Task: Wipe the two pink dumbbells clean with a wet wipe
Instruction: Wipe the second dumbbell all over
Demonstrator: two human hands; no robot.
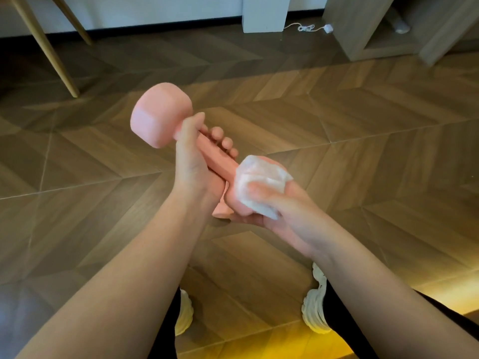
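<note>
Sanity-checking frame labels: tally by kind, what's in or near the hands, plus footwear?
dumbbell: 1 (no second one clearly in view)
wipe: 1
hands: 2, left hand and right hand
shoes: 2
Total: 6

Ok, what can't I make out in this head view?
Head view:
- Near end of the dumbbell: covered by the wipe and the right hand.
- Middle of its handle: wrapped by fingers of the left hand.
- Pink bit under the hands: cannot tell whether it is this dumbbell's or another's.
- White cable by the far wall: its end is too small to identify.
</note>
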